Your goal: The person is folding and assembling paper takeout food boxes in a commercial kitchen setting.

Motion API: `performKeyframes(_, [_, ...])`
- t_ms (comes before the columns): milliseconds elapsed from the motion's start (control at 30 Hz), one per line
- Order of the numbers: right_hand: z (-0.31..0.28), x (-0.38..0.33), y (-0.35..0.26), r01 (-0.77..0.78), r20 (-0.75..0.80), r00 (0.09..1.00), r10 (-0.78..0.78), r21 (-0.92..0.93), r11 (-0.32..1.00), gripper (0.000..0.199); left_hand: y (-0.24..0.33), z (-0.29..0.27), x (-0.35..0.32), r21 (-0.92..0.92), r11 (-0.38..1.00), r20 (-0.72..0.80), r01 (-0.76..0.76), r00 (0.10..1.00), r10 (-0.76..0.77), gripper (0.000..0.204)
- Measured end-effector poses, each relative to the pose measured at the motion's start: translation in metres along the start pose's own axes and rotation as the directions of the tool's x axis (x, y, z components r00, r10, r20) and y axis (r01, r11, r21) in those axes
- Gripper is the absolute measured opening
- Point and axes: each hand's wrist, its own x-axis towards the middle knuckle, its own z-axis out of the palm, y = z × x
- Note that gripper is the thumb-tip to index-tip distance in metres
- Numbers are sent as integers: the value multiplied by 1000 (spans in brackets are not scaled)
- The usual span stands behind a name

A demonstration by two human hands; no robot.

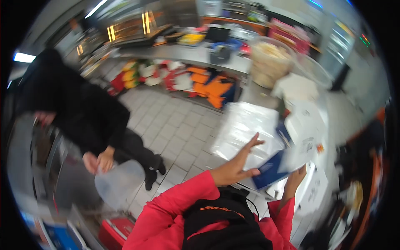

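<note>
A folded carton [271, 170], dark blue on one side and white on the other, is tilted in front of me over the counter. My right hand [294, 181] grips its right lower edge, with some of the fingers hidden. Spread and raised, my left hand [236, 166] is open beside the carton, its thumb close to the blue panel; I cannot tell whether it touches. Beyond the left hand lies a stack of clear plastic bags [248, 127]. White flat cartons [306, 121] lie just past the one I hold.
A large clear tub [270, 60] of pale food stands farther along the counter. To the left, a person in black [83, 108] holds a translucent container [118, 183]. Folded coloured boxes [212, 85] fill the shelf under the far counter [179, 52]. A red box [116, 231] sits lower left.
</note>
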Motion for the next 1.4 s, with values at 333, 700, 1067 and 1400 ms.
performKeyframes(333, [-154,-113,83,-118,-168,942,292,647,753,39,-128,38,148,798,425,391,-426,904,173,62])
performKeyframes(700, [-83,-53,23,-65,-350,929,116,153,986,36,-143,30,171,779,219,568,-587,809,151,26])
performKeyframes(1067, [43,41,-68,314,519,851,-78,-385,868,38,-113,8,-20,815,554,227,-167,973,-40,36])
performKeyframes(1400, [87,110,-6,755,744,639,-196,-558,345,46,-128,-3,-45,823,552,83,-134,990,117,18])
